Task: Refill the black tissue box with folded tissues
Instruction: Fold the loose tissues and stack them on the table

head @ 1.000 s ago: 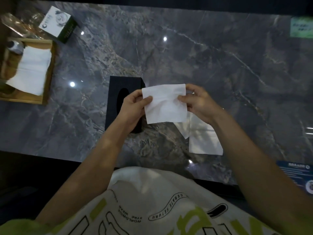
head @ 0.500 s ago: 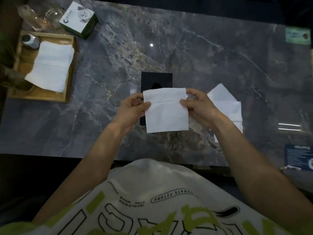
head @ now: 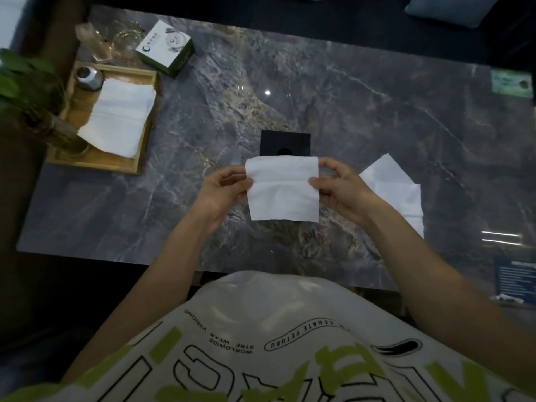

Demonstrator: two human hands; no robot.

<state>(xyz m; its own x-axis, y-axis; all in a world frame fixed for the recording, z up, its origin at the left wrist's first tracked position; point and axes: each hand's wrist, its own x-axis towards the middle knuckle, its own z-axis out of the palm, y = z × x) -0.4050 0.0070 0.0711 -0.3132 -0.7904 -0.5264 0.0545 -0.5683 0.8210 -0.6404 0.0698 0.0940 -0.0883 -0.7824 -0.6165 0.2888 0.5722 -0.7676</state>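
Note:
A folded white tissue [head: 282, 190] is held up over the marble table between both hands. My left hand [head: 224, 188] pinches its left edge and my right hand [head: 338, 187] pinches its right edge. Behind the tissue stands the black tissue box [head: 285, 142], its round opening partly hidden by the tissue's top edge. More white tissues [head: 397, 190] lie flat on the table to the right of my right hand.
At the far left a wooden tray [head: 145, 123] holds a stack of white tissues [head: 119, 114] and a small metal jar [head: 87, 78]. A white and green carton [head: 166, 49], glassware [head: 116, 42] and a plant [head: 26, 85] sit around it.
The view has swung so the box now stands square behind the tissue. Both hands still hold the tissue by its side edges, flatter and straighter than a second ago.

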